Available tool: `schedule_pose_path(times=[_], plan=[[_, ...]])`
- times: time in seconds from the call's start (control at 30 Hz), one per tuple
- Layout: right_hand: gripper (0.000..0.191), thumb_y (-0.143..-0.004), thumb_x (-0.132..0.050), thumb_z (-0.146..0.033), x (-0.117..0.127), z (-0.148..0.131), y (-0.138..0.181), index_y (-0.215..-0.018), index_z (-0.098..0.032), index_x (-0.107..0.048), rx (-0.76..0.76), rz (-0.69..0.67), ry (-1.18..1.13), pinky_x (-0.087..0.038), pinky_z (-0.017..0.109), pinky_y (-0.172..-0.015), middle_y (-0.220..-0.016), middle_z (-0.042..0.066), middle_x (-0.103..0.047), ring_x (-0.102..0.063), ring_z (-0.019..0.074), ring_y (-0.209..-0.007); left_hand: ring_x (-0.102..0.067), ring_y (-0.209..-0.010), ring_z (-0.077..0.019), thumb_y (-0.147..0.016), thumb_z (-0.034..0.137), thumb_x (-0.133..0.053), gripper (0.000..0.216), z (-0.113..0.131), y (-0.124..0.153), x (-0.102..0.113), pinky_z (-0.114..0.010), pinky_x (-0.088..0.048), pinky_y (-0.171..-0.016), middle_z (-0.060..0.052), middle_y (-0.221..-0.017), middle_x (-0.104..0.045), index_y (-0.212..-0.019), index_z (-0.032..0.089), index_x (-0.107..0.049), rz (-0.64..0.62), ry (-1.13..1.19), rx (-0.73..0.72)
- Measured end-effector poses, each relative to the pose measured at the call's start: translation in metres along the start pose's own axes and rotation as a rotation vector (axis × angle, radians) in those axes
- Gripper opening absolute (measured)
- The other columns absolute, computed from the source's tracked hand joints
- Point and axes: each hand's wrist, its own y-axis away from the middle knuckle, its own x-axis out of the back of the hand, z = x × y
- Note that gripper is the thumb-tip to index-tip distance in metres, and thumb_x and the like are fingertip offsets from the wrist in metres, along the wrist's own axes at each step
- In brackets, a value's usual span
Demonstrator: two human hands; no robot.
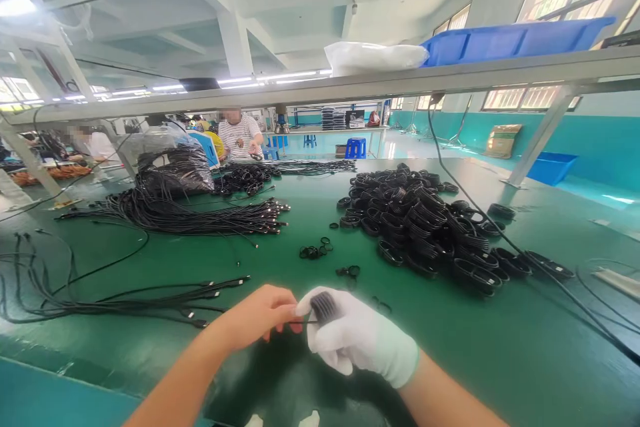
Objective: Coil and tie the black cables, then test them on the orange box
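In my gloved right hand [350, 333] is a black cable [324, 307] wound into a small tight coil, gripped between thumb and fingers. My bare left hand [273, 312] is closed just to its left, its fingertips on a short length of the same cable that runs out of the coil. Beyond my hands lie small black rings [313, 251] in loose clusters on the green table. Left of my left hand, several loose cables [165, 300] stretch across the table with their plugs pointing right.
A big heap of coiled cables [420, 220] covers the right side. Behind on the left are a bundle of straight cables [200, 217] and a plastic bag [173, 163]. A cord [475, 203] hangs from the shelf [300, 90]. A person [240, 133] works across the table.
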Motion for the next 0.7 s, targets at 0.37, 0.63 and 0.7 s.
schedule_pose_path(times=[0.37,0.63,0.7], plan=[[0.040,-0.059,-0.065,-0.007,0.009,-0.006,0.003,-0.095,-0.020,-0.054,0.090,0.005,0.382,-0.043,0.018,-0.045,-0.100,0.002,-0.057,-0.055,0.0059,-0.053,-0.057,-0.069,-0.0282,-0.077,0.018,-0.040,0.024,0.021,0.029,-0.066,-0.038,-0.039,-0.061,-0.012,-0.075,-0.066,-0.073,0.023,-0.063,0.254,-0.440,0.036],[0.042,-0.063,-0.071,-0.019,0.013,0.004,-0.001,-0.098,-0.022,-0.048,0.288,-0.211,-0.261,-0.049,0.021,-0.039,-0.121,0.010,-0.057,-0.063,0.0114,-0.055,-0.058,-0.055,-0.0137,-0.080,0.028,-0.046,0.019,0.031,0.019,-0.012,-0.026,-0.047,-0.055,-0.003,-0.068,-0.066,-0.073,0.016,-0.058,0.135,0.313,0.016],[0.044,-0.066,-0.066,-0.015,0.013,0.006,-0.003,-0.103,-0.022,-0.044,0.252,-0.201,-0.250,-0.049,0.020,-0.041,-0.087,0.006,-0.069,-0.062,0.0124,-0.052,-0.059,-0.062,-0.0131,-0.078,0.028,-0.054,0.014,0.039,0.017,-0.011,-0.026,-0.048,-0.061,-0.004,-0.075,-0.066,-0.080,0.015,-0.058,0.200,0.535,-0.052]])
